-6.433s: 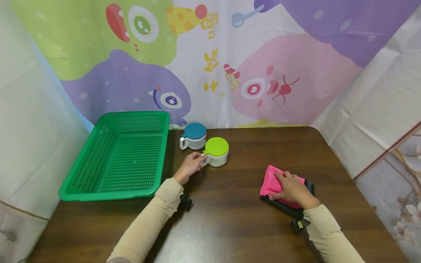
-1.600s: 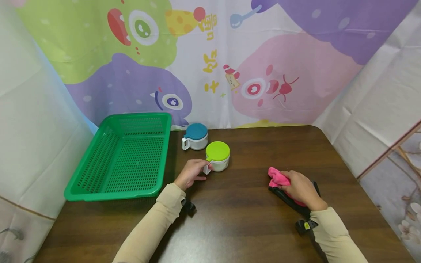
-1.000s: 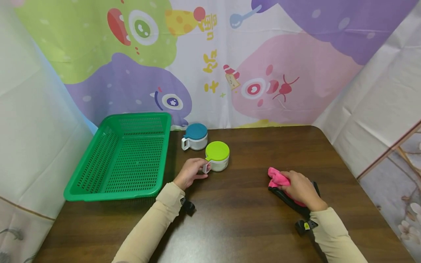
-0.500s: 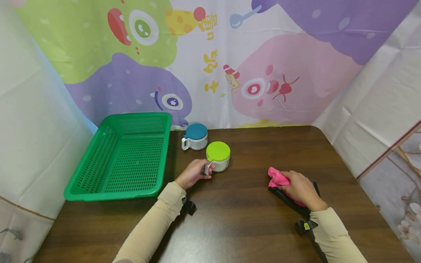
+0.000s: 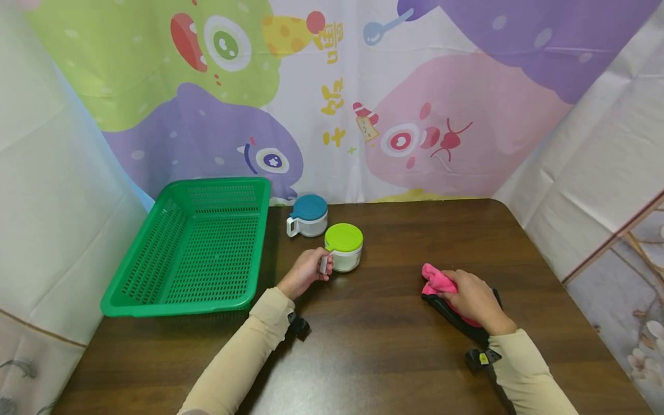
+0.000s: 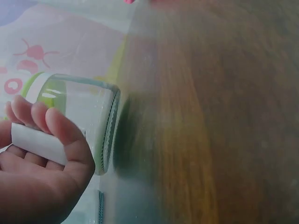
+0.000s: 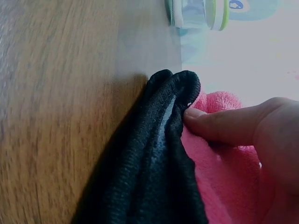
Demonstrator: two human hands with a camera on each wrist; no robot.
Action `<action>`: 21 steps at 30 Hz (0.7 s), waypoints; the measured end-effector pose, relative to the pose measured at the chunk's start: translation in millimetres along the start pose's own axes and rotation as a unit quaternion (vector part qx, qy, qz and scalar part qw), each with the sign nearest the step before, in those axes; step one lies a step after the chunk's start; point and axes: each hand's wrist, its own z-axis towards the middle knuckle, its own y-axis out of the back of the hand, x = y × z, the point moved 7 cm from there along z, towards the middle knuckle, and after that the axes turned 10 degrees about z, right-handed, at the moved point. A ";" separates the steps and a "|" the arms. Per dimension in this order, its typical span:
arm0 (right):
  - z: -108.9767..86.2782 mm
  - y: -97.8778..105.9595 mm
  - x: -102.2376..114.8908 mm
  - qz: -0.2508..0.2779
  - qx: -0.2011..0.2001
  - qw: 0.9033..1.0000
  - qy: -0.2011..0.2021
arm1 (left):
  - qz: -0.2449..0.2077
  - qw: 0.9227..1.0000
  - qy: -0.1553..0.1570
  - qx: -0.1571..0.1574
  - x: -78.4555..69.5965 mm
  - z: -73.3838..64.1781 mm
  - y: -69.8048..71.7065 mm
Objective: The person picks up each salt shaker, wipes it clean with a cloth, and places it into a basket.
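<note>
My left hand [image 5: 309,272] curls its fingers round the white handle [image 6: 39,142] of a clear jar with a lime-green lid [image 5: 344,237]. The jar is upright on the wooden table. Behind it to the left is a similar jar with a blue lid [image 5: 309,208], untouched. On the right, my right hand [image 5: 474,300] grips a bunched pink cloth [image 5: 438,280] with black edging. From the right wrist, the thumb presses the pink side beside a thick black fold [image 7: 159,135]; the other fingertips are hidden there.
A green perforated basket [image 5: 252,253] stands on the left, close to the jars. Behind the table [image 5: 394,346] hangs a cartoon-printed curtain [image 5: 321,167], with pale fabric walls on both sides.
The left fingers have gone from pinching to wrapping the handle, and the lime-lidded jar sits slightly nearer. The right hand has gathered the pink cloth, which lay flatter before.
</note>
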 end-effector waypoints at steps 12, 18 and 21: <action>-0.9 -0.8 1.8 0.003 0.000 1.000 -0.002 | -0.014 1.000 0.010 -0.020 1.4 0.1 1.9; -0.8 -0.4 2.6 0.007 -0.001 1.000 -0.002 | -0.014 1.000 0.012 -0.001 1.3 -1.6 -0.3; -1.0 -0.4 2.7 0.010 0.001 1.000 -0.006 | 0.006 1.000 0.013 0.021 1.8 -2.5 -2.1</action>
